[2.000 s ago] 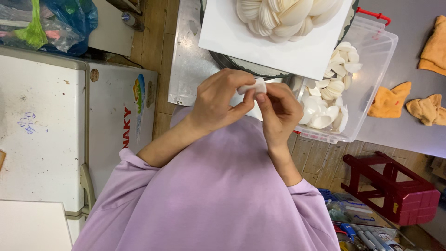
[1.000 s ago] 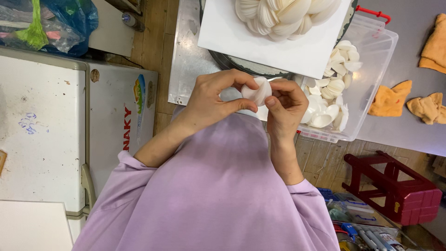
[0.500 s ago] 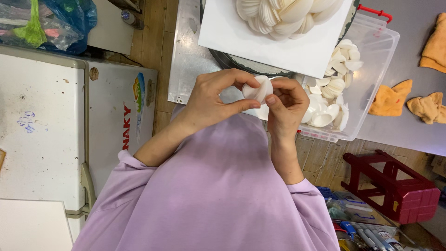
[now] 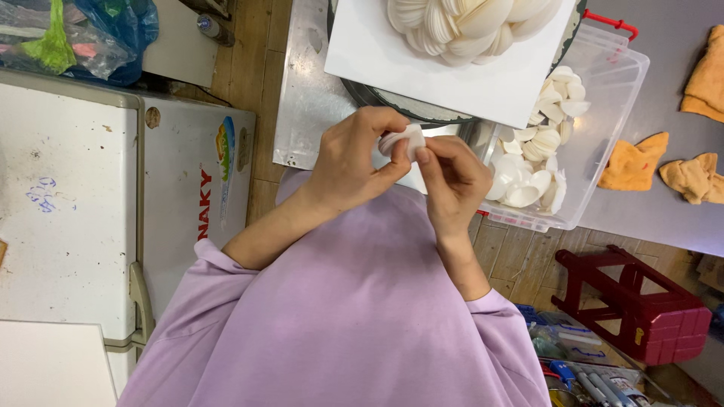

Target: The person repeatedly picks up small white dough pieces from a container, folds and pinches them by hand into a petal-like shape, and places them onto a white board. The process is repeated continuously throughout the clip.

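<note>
— So, what are the hands doing?
— Both the left hand (image 4: 351, 162) and right hand (image 4: 452, 181) pinch one white shell piece (image 4: 400, 141) between fingertips, fingers curled close.
— Where's the clear tub (image 4: 603, 120)?
— At three o'clock, holding more white pieces.

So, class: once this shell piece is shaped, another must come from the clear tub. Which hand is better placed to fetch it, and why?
Probably the right hand. It sits right beside the clear tub of white shells, while the left hand lies farther away on the other side and pinches the shell piece.
</note>
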